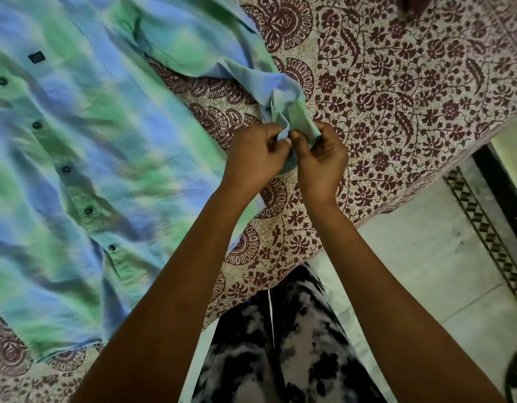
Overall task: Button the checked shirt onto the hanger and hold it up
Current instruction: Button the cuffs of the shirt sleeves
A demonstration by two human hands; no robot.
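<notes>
Fingers (276,141) of both hands are curled, pinching the bunched end of a shirt sleeve (283,112) between them. The left hand (255,155) and right hand (321,158) meet thumb to thumb at the cuff, forearms reaching up from the bottom edge. Below the arms, black-and-white patterned clothing (280,344) covers the person's legs, beside a pale tiled floor (425,257). The shirt (77,170), blurred green and blue, lies flat on a bed sheet (396,82) printed with maroon flowers, left of the hands. Its front is buttoned, a row of dark buttons (66,169) running diagonally. The sleeve stretches from the shirt's shoulder toward the hands.
</notes>
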